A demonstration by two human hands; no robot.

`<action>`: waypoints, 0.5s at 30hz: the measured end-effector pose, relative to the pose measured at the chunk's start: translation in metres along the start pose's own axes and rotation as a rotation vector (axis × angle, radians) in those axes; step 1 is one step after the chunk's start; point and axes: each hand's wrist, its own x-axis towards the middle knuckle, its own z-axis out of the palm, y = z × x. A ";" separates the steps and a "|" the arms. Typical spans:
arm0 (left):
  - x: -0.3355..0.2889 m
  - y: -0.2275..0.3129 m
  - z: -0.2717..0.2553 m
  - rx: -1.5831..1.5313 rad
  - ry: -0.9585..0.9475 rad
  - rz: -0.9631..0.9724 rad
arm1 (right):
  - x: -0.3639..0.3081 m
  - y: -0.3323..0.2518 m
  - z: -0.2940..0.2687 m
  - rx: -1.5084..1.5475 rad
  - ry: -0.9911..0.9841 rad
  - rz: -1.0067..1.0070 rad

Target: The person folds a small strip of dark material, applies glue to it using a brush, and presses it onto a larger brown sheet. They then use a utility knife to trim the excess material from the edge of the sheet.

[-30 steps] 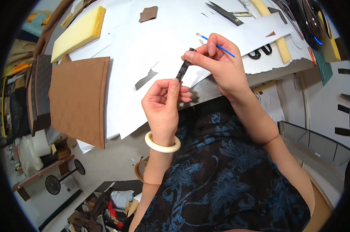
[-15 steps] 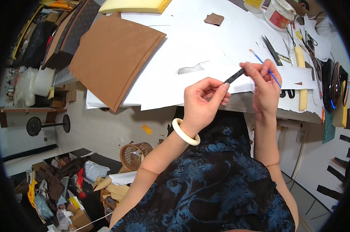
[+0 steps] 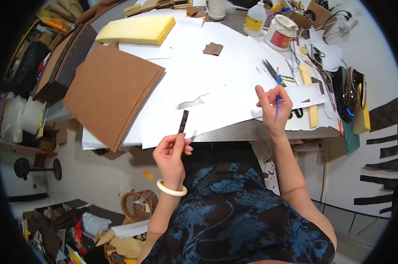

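Observation:
Between the thumb and fingers of my left hand [image 3: 170, 154] is a short, narrow black strip [image 3: 183, 121], upright over the white paper [image 3: 208, 75] near the table's front edge. My right hand [image 3: 276, 110] is curled around a thin blue-handled brush [image 3: 278, 81], its tip pointing away from me. A torn-looking grey patch [image 3: 191, 103] lies on the paper just beyond the strip. To the left rests a large brown panel [image 3: 113, 94], with a second brown edge showing under it. A small brown scrap [image 3: 213, 49] lies farther back.
A yellow foam block [image 3: 137, 31] lies at the back left. Black scissors [image 3: 270, 69], a white tub [image 3: 281, 33] and a squeeze bottle [image 3: 255, 20] stand or lie at the right. An iron [image 3: 351, 94] is at the far right. A wicker basket [image 3: 137, 204] sits on the floor.
My hands have moved apart. The right has let go of the strip's far end and keeps the brush; the left has swung left with the strip. The view has shifted too.

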 end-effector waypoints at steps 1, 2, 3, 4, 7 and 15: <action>0.001 0.003 -0.003 0.010 -0.004 0.011 | 0.006 0.003 0.001 -0.034 -0.036 -0.091; 0.004 0.005 -0.004 0.021 -0.008 0.022 | 0.010 0.002 0.002 -0.051 -0.059 -0.117; 0.007 0.008 -0.003 0.012 -0.015 0.031 | 0.015 0.000 0.006 -0.068 -0.082 -0.143; 0.010 0.009 -0.004 0.006 -0.008 0.026 | 0.018 -0.001 0.008 -0.085 -0.110 -0.163; 0.023 0.013 0.000 0.005 0.006 0.003 | 0.028 -0.001 -0.004 -0.290 -0.211 -0.119; 0.052 0.005 0.003 0.000 0.025 -0.033 | 0.045 0.010 -0.048 -0.419 -0.128 -0.006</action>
